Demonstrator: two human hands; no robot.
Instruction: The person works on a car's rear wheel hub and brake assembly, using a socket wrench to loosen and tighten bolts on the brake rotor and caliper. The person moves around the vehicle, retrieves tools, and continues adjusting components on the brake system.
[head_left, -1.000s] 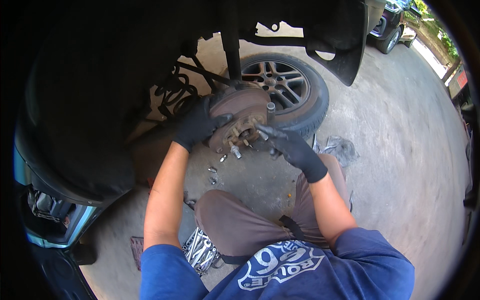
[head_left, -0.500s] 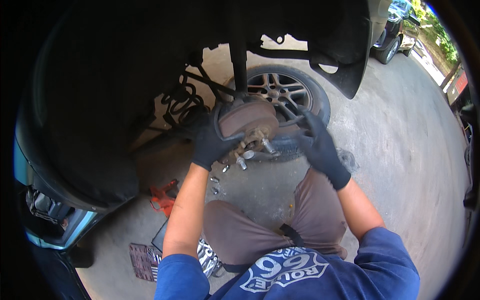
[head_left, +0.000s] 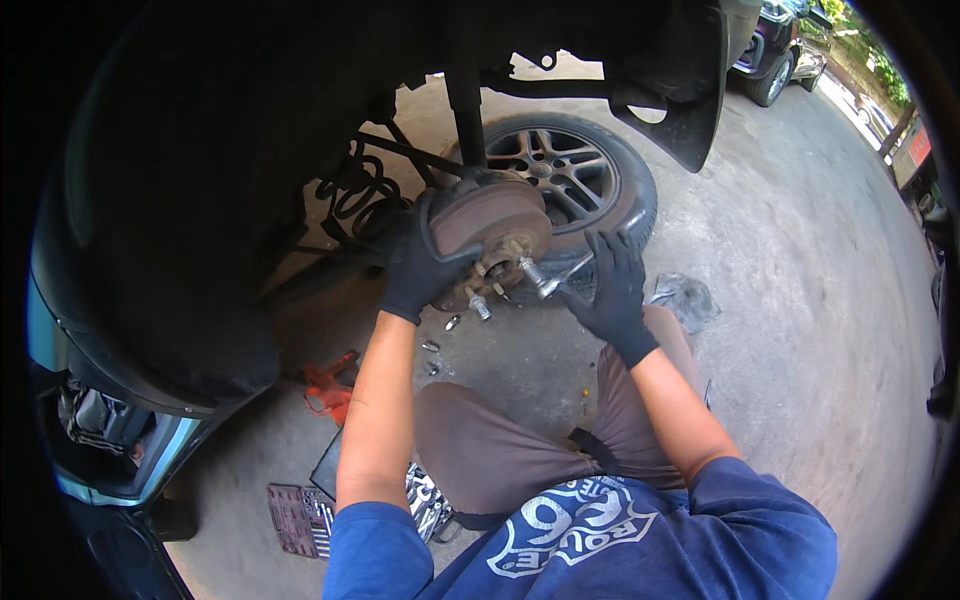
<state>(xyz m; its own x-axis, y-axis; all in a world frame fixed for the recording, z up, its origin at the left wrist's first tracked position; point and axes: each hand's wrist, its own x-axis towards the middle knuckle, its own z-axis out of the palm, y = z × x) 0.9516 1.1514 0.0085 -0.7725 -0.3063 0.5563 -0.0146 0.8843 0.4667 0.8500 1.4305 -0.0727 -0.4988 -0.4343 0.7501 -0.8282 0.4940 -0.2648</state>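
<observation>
A rusty brake disc [head_left: 495, 218] with bare wheel studs hangs on the hub under the raised car's wheel arch. My left hand [head_left: 418, 268], in a black glove, grips the disc's left edge. My right hand [head_left: 608, 290], also gloved in black, holds a metal socket wrench [head_left: 555, 277] whose end sits against the hub centre among the studs. The removed wheel [head_left: 570, 180] with its alloy rim lies flat on the concrete just behind the disc.
Loose lug nuts [head_left: 440, 345] lie on the concrete below the hub. A red tool [head_left: 328, 385] and a socket set case [head_left: 300, 515] sit by my left knee. A crumpled grey rag [head_left: 685, 298] lies to the right. Another car [head_left: 780, 50] stands far back right.
My view has shifted so the disc and hands sit lower and more central. My right hand has dropped from the disc's right side, bringing the wrench to the hub; my left hand stays on the disc.
</observation>
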